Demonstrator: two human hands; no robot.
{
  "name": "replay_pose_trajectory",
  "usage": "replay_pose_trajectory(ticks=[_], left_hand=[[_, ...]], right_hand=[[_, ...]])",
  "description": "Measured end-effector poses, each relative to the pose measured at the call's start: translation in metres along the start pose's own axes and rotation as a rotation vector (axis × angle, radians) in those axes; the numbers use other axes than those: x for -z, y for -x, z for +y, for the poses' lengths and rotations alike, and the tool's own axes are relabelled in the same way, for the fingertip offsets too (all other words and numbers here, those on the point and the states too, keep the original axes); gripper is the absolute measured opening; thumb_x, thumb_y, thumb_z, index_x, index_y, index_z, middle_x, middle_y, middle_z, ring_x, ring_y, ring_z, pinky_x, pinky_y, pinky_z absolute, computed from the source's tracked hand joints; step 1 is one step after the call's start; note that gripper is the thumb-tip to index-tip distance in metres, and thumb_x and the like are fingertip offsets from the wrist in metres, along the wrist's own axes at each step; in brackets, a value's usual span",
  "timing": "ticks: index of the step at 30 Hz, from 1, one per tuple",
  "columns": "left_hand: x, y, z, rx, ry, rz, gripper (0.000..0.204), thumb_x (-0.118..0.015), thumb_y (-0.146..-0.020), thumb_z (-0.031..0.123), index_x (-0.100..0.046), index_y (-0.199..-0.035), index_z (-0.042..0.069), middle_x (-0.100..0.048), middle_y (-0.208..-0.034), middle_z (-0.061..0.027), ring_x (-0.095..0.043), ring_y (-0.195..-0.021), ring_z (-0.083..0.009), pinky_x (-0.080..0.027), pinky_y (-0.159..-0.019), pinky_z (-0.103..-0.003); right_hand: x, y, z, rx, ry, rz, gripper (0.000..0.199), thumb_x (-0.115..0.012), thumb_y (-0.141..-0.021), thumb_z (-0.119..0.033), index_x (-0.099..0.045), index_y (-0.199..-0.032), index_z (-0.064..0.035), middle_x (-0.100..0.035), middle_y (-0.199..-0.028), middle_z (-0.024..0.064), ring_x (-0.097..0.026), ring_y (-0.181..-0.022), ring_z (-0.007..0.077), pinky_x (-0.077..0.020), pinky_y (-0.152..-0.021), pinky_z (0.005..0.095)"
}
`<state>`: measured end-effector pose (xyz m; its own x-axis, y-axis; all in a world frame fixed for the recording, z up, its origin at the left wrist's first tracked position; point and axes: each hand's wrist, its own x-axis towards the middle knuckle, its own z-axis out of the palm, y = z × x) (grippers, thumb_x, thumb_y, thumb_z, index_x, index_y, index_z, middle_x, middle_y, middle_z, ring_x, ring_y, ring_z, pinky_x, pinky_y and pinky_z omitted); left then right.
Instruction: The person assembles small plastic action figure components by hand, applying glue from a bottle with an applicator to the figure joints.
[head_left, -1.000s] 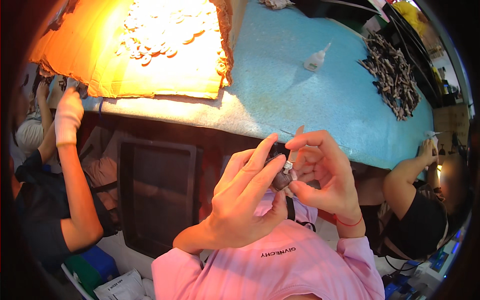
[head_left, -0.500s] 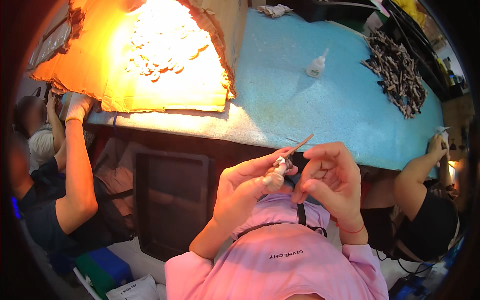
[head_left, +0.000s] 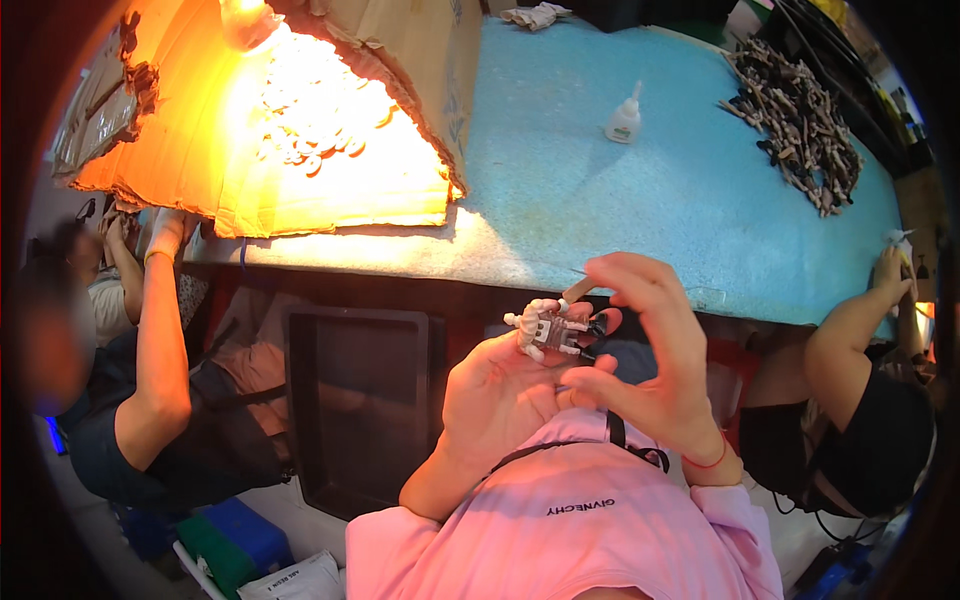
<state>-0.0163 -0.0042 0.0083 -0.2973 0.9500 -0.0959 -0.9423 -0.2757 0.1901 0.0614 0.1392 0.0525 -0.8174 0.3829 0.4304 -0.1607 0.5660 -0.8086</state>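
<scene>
Lying palm up, the left hand (head_left: 485,388) supports a white-and-grey humanoid figurine (head_left: 546,333) on unclenched fingers. White dropper bottle (head_left: 623,122) stands on the blue tabletop (head_left: 540,150) beyond. Right hand (head_left: 662,362) curves beside the figurine, thumb and forefinger parted.
</scene>
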Motion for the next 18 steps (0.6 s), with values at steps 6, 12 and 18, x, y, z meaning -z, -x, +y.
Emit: replay_pose_trajectory(ticks=[6, 12, 18], left_hand=[[-0.001, -0.002, -0.007, -0.013, 0.223, -0.162, 0.047, -0.035, -0.091, 0.031, -0.041, -0.126, 0.0, -0.046, -0.124, -0.0172, -0.045, -0.114, -0.0345, -0.035, -0.093, -0.047], [-0.008, -0.001, -0.011, -0.033, 0.236, -0.121, 0.052, -0.031, -0.093, 0.041, -0.042, -0.124, 0.0, -0.05, -0.118, -0.015, -0.048, -0.108, -0.0332, -0.038, -0.087, -0.048], [-0.006, 0.0, -0.013, -0.055, 0.186, -0.096, 0.052, -0.033, -0.093, 0.041, -0.044, -0.121, -0.001, -0.051, -0.114, -0.0162, -0.05, -0.102, -0.0308, -0.041, -0.083, -0.044]], right_hand=[[-0.005, 0.008, 0.005, 0.161, 0.02, -0.039, 0.039, -0.071, -0.061, -0.003, -0.057, -0.098, 0.0014, -0.048, -0.105, 0.016, -0.054, -0.08, 0.0234, -0.0472, -0.065, 0.0288], [-0.001, 0.012, 0.002, 0.197, 0.059, -0.083, 0.033, -0.072, -0.063, 0.0, -0.057, -0.093, 0.0022, -0.047, -0.109, 0.018, -0.056, -0.085, 0.0233, -0.0492, -0.069, 0.0304], [-0.001, 0.014, 0.003, 0.247, 0.095, -0.062, 0.034, -0.073, -0.062, -0.001, -0.057, -0.091, 0.0029, -0.049, -0.108, 0.0189, -0.056, -0.084, 0.0242, -0.0488, -0.069, 0.0304]])
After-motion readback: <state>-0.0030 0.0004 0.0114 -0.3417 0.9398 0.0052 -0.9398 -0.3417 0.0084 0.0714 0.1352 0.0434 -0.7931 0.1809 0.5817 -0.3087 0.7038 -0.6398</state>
